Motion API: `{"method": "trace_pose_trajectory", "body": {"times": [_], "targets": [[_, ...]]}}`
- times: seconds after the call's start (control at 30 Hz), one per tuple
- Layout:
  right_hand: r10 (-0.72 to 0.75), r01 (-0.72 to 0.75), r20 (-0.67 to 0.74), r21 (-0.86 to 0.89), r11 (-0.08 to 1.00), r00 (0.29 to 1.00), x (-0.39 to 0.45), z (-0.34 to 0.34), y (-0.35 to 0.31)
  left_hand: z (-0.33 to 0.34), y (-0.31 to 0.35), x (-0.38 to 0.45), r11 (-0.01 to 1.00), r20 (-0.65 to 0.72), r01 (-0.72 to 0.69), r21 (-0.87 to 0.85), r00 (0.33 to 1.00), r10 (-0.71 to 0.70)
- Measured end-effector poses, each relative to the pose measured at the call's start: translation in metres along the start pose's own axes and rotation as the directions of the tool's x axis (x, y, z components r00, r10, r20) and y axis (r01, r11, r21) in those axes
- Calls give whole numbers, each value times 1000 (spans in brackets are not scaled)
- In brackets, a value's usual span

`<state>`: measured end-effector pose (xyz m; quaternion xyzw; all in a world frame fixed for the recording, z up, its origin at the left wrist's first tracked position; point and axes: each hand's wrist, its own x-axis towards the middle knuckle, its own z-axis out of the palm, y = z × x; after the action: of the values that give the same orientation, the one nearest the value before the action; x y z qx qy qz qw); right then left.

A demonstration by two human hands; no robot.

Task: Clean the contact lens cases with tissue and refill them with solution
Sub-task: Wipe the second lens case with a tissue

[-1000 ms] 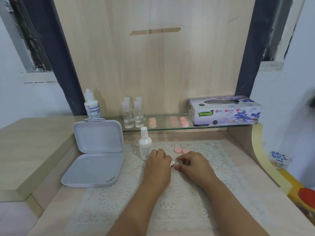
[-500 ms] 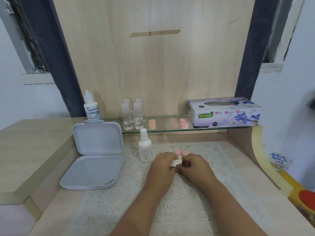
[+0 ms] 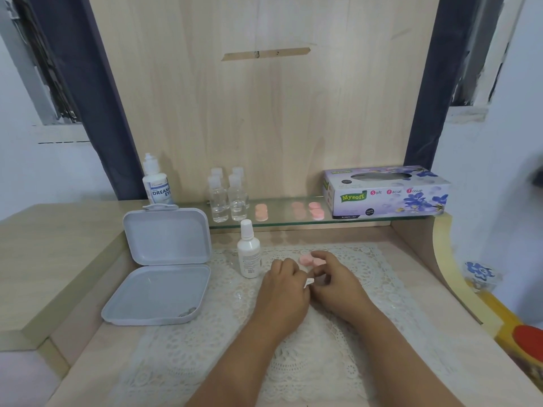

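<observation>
My left hand [image 3: 283, 292] and my right hand [image 3: 335, 284] meet over the lace mat [image 3: 293, 348]. A small white piece of tissue [image 3: 310, 282] shows between them, pinched by the fingers. What else the fingers hold is hidden. Just beyond the right hand, two pink lens case caps [image 3: 308, 259] lie on the mat. A white solution bottle [image 3: 249, 254] stands upright left of the hands. More pink lens cases [image 3: 316, 211] sit on the glass shelf [image 3: 279, 221].
An open grey box [image 3: 161, 265] lies at the left. A larger solution bottle [image 3: 155, 183] and several small clear bottles [image 3: 229, 198] stand at the back. A tissue box [image 3: 385, 192] sits on the shelf's right end. The raised wooden desk side [image 3: 53, 259] lies left.
Both hands have shifted slightly away from me toward the pink caps, staying together around the tissue. The right hand's fingers now reach next to the caps.
</observation>
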<state>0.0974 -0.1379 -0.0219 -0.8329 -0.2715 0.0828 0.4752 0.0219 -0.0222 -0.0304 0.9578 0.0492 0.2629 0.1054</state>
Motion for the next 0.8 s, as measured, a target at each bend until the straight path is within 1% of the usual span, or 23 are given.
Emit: {"method": "trace_pose_trajectory", "body": {"times": [0.07,0.13,0.17,0.2,0.23,0.27,0.3,0.37,0.43,0.5,0.57,0.63,0.8], "targets": [[0,0,-5,-8,1000,1000,0,1,0,1,-3,3,999,22,45,-22,999,-45],[-6,6,-4,-33,999,1000,1,0,0,1,-7,8,978,26,127,-163,992,-125],[-6,6,-2,-43,999,1000,1,0,0,-1,-8,9,945,9,186,-269,982,-191],[-4,4,0,-48,999,1000,2,-1,0,-3,-8,10,895,-28,223,-387,967,-253],[-2,2,0,-46,999,1000,2,0,1,-5,-10,9,845,-86,226,-484,949,-304],[-1,1,0,-42,999,1000,3,0,1,-6,-11,8,828,-163,197,-525,932,-325],[3,-3,2,-39,999,1000,3,0,1,-6,-13,7,848,-232,157,-506,922,-310],[4,-4,4,-37,999,1000,3,1,2,-2,-15,4,918,-300,72,-389,933,-201],[-1,1,3,-42,999,1000,3,1,2,2,-14,3,959,-268,-17,-283,961,-62],[4,-4,3,-29,1000,1000,3,1,3,0,-9,0,965,-193,-68,-252,981,19],[9,-9,8,-17,1000,1000,4,1,4,-6,-4,-2,969,-129,-72,-236,991,42],[15,-15,13,-19,1000,1000,4,1,4,-10,1,-4,982,-68,-53,-182,997,41],[21,-21,-1,-37,999,1000,5,1,5,-13,8,-3,994,52,26,-109,998,-20]]}}
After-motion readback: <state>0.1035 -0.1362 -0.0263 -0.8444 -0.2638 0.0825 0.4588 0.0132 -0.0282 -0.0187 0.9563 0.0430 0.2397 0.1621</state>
